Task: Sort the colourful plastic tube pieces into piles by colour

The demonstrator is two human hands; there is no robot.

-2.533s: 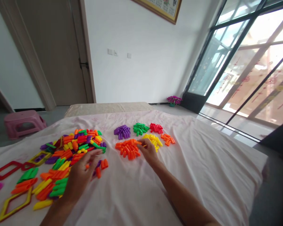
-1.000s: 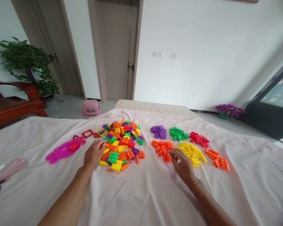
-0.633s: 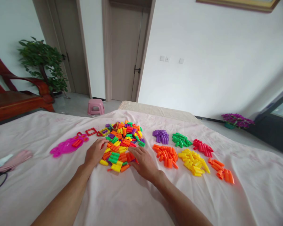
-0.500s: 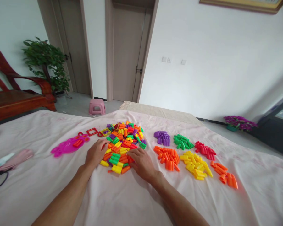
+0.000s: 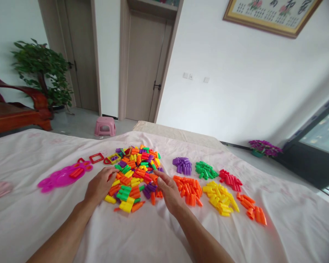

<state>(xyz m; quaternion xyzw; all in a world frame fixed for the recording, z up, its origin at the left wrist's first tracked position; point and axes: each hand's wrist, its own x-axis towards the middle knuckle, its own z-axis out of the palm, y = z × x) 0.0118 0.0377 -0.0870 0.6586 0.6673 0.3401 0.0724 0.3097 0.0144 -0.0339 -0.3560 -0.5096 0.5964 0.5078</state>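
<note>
A mixed pile of plastic building blocks (image 5: 134,173) in orange, yellow, green, red and purple lies on the pale sheet (image 5: 123,237) between my hands. My left hand (image 5: 100,183) rests against the pile's left side, its fingers curled inward. A bit of red shows between those fingers, but what they hold is hidden. At the right side, my right hand (image 5: 168,190) has its thumb and index finger closed on an orange block (image 5: 153,177). Just below that hand's fingertips lie purple blocks (image 5: 149,189).
Sorted heaps lie to the right: purple (image 5: 182,165), green (image 5: 205,170), red (image 5: 230,179), orange (image 5: 190,190), yellow (image 5: 220,197) and longer orange pieces (image 5: 253,209). Leftward are a magenta plastic toy piece (image 5: 63,178) and a red frame (image 5: 96,157). A pink stool (image 5: 105,126) stands beyond.
The view has tilted up and shifted right. My right hand has drawn back from the pile's front right, uncovering purple blocks there. My left hand stays at the left side.
</note>
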